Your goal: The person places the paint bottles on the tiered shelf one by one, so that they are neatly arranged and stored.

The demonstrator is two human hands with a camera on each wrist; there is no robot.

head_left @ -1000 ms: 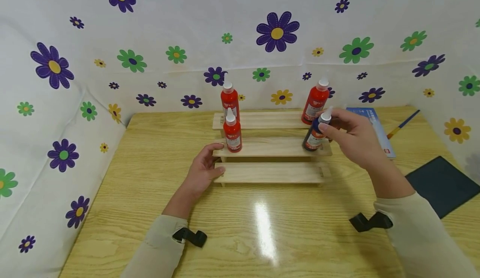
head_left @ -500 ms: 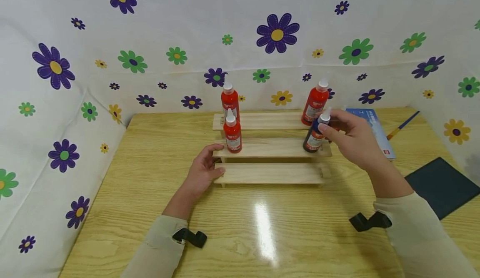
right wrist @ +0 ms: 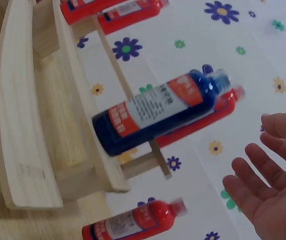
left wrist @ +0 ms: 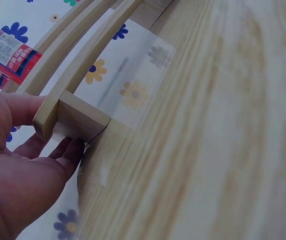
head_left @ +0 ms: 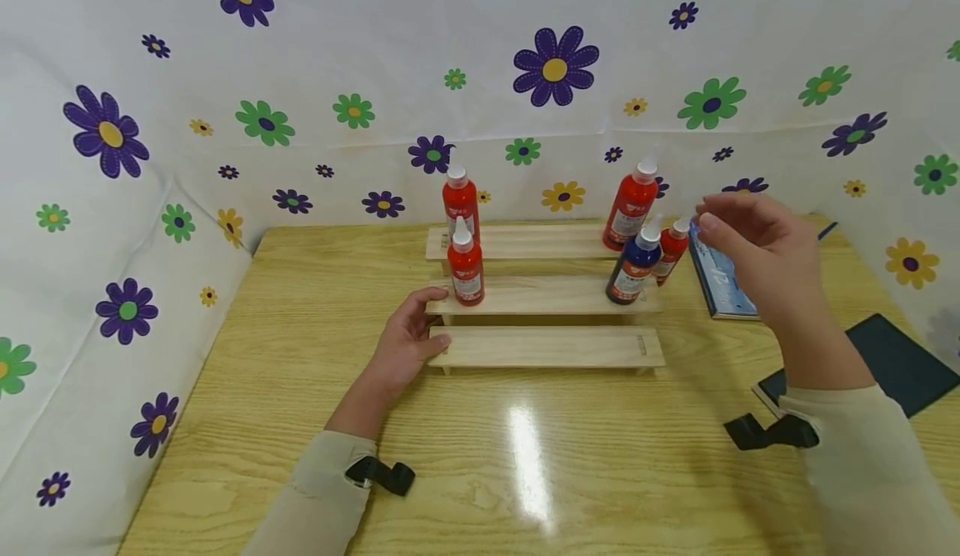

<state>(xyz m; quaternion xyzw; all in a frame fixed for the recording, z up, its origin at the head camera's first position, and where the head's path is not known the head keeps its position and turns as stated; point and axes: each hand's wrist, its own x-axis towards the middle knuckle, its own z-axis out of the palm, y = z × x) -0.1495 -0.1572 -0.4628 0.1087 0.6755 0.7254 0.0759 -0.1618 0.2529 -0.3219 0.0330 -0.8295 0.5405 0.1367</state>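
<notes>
A three-step wooden rack point(head_left: 547, 346) stands on the table, and my left hand point(head_left: 405, 341) grips the left end of its lowest step. In the left wrist view the thumb lies against the board end point(left wrist: 47, 117), with the fingers at the support below. A dark blue paint bottle point(head_left: 634, 268) stands upright at the right of the middle step. My right hand point(head_left: 776, 260) is apart from it, off to the right, fingers loosely bent and holding nothing. Red paint bottles stand on the top step's left point(head_left: 461, 197) and right point(head_left: 630, 210), and the middle step's left point(head_left: 467, 272).
Another red bottle point(head_left: 671, 252) stands beyond the rack's right end, partly behind the blue one. A blue-and-white pad point(head_left: 723, 285) lies near the right hand. A dark flat board point(head_left: 900, 364) is partly covered by the right forearm. Flowered cloth point(head_left: 555, 147) hangs behind.
My right hand has let go of the dark blue bottle and moved right. The bottle stays upright on the middle step, and the red bottle behind it shows. The left hand keeps its place.
</notes>
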